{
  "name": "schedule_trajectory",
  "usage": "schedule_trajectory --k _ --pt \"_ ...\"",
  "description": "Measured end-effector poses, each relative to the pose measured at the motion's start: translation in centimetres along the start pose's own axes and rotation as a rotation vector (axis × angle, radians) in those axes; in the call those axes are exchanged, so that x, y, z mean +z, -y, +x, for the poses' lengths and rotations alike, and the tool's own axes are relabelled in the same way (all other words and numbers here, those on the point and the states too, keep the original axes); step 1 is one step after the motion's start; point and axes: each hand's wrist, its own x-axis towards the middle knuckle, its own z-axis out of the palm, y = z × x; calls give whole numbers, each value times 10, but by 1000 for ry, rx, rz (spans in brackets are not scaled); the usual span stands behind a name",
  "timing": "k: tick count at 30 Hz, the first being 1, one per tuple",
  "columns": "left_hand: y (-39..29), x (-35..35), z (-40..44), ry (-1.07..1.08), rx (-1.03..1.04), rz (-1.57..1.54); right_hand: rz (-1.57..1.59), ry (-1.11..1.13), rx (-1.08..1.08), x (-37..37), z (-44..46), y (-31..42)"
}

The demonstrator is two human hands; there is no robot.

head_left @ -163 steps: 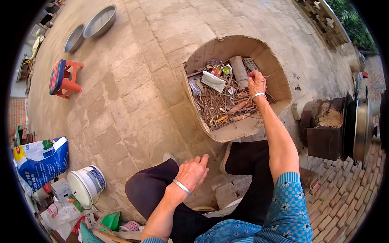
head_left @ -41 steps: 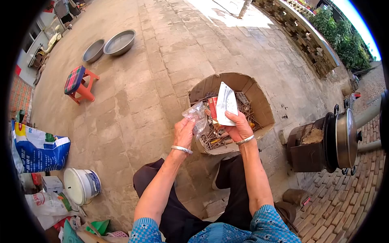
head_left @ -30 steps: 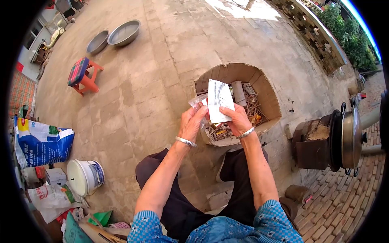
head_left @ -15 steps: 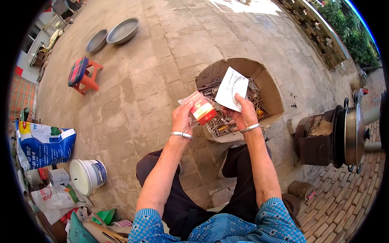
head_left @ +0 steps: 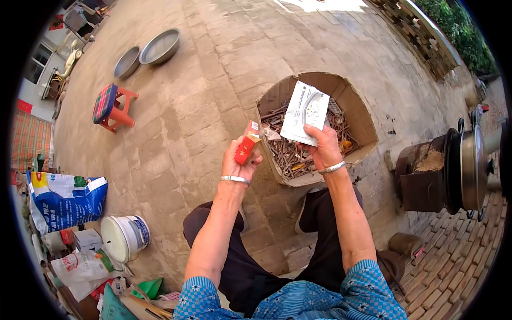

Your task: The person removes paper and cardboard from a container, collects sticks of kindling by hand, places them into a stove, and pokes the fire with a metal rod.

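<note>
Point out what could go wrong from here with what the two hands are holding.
The flat white printed packet could slip into the brown twigs, since the right hand grips it near its lower edge above them. The small red box might fall onto the stone paving, as the left hand holds it outside the brown cardboard box.

Carton (head_left: 360,117): before us, on paving (head_left: 186,160)
Twigs (head_left: 292,163): inside carton
Basins (head_left: 161,47): beyond the stool (head_left: 106,104), left
Stove (head_left: 423,193): right of us
Pot (head_left: 472,169): on stove
</note>
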Motion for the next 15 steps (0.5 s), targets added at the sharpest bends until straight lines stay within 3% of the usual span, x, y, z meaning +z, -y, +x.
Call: schedule_trajectory --k 2,3,5,8,10,12,15 --pt "1 5 -3 -17 41 58 -296 -28 -87 -4 1 -1" --pt "1 6 -3 -27 47 63 -296 -30 -88 -1 -1 0" --pt "2 3 0 -34 52 68 -886 -100 -578 10 -5 -2" --pt "2 -3 2 81 -45 20 -1018 -113 -773 27 -12 -1" --pt "6 9 -5 -99 20 230 -1056 -38 -780 29 -15 2" --pt "9 8 -3 -143 40 296 -1193 196 -829 31 -18 5" --pt "12 9 -2 -196 95 409 -1204 304 -830 38 -24 0"
